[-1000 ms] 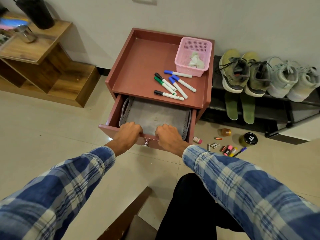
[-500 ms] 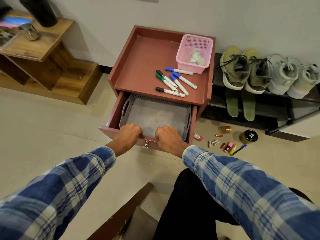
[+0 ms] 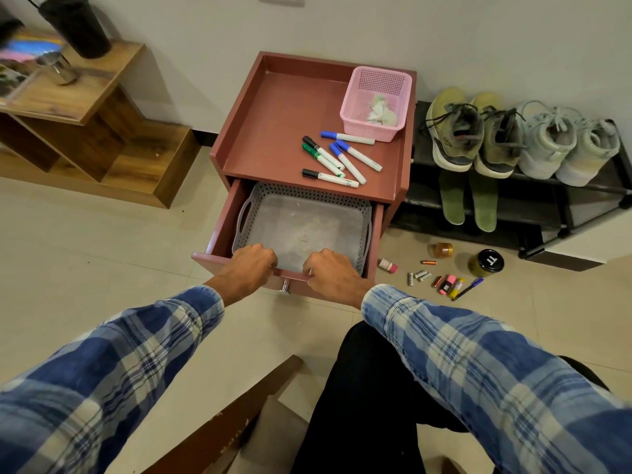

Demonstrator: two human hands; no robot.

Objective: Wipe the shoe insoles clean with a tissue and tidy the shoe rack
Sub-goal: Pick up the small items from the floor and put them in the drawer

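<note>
While left hand (image 3: 248, 268) and right hand (image 3: 333, 273) pull, drawer (image 3: 219, 234) slides outward.

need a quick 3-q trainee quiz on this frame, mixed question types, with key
1. True or false: the pink basket on the cabinet top holds a crumpled tissue.
2. Multiple choice: where are the two green insoles?
A) on the floor tiles
B) on the shoe rack, below the olive shoes
C) in the pink basket
3. Fill in: the left hand and the right hand both grip the front edge of the open ____.

Key: 1 true; 2 B; 3 drawer.
</note>
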